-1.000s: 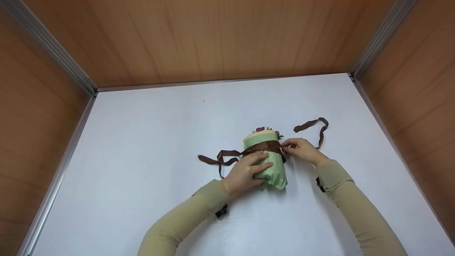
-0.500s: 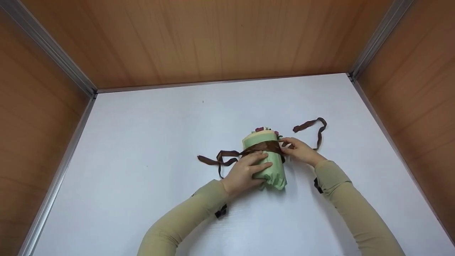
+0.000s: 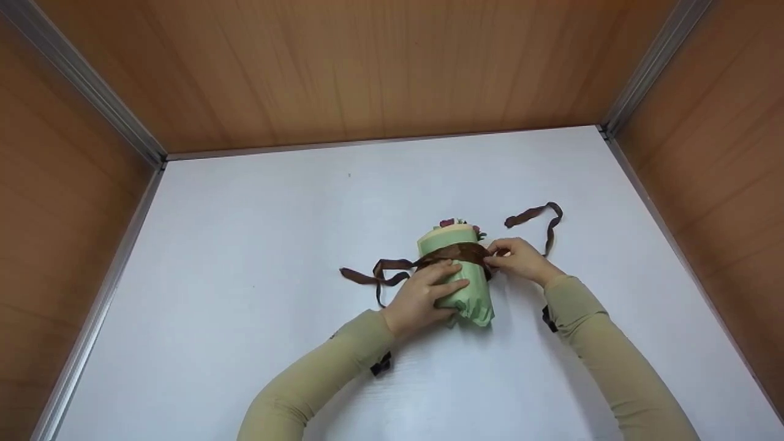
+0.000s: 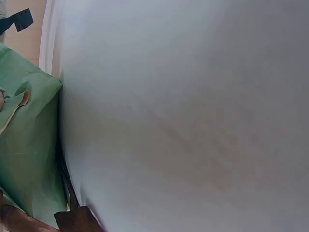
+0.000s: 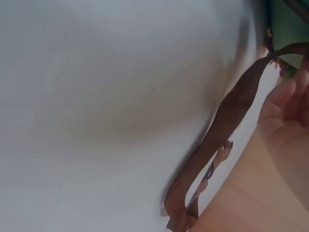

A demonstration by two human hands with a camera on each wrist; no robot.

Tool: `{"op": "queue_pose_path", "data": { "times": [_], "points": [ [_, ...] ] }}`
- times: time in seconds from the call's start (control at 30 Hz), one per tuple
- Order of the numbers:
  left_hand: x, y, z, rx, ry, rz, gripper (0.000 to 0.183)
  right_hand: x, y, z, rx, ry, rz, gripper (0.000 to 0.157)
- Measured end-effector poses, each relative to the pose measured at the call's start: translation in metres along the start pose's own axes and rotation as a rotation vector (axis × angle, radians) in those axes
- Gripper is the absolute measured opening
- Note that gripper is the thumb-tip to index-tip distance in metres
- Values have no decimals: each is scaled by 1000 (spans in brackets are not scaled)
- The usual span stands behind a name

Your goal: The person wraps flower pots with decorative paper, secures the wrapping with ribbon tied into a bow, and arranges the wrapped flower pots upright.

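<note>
A flower bouquet (image 3: 476,293) in green paper lies on the white table, its dark red blooms at the far end. Brown ribbon (image 3: 467,252) runs around its upper part, with a loose tail on either side. My left hand (image 3: 418,301) rests on the bouquet from the left, fingers spread over the paper just below the ribbon. At the bouquet's right edge, my right hand (image 3: 522,260) pinches the ribbon between thumb and forefinger. The right wrist view shows the ribbon tail (image 5: 236,108) hanging beside that hand (image 5: 285,116). The bouquet's underside is hidden.
The white tabletop (image 3: 245,245) is bordered by wood-grain panels (image 3: 380,73) at the back and both sides, with metal corner strips. The left ribbon tail (image 3: 358,275) and the right ribbon tail (image 3: 531,214) lie on the table.
My right thumb and forefinger, spread apart at the ribbon half a second ago, have come together at the bouquet's right edge. The left hand and the bouquet have stayed in place.
</note>
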State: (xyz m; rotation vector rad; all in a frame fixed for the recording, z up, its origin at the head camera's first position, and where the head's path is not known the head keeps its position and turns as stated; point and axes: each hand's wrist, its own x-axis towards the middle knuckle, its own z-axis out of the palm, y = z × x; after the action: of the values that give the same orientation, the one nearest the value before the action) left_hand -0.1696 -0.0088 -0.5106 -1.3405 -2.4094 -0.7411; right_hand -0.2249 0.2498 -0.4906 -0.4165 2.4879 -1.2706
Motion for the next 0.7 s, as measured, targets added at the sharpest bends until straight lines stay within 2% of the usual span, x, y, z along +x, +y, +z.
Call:
{"op": "queue_pose_path", "data": {
  "times": [0.13, 0.3, 0.53, 0.7],
  "points": [
    [1, 0, 0, -13, 5, 0, 55, -5, -4, -10, 86, -24, 47, 23],
    [2, 0, 1, -20, 7, -6, 56, -11, -10, -18, 161, -95, 96, 29],
    [3, 1, 1, 8, -23, -10, 54, -11, -13, -14, 188, -192, 83, 29],
    [4, 1, 1, 8, -31, -8, 55, -11, -17, -11, 156, -176, 93, 25]
  ]
}}
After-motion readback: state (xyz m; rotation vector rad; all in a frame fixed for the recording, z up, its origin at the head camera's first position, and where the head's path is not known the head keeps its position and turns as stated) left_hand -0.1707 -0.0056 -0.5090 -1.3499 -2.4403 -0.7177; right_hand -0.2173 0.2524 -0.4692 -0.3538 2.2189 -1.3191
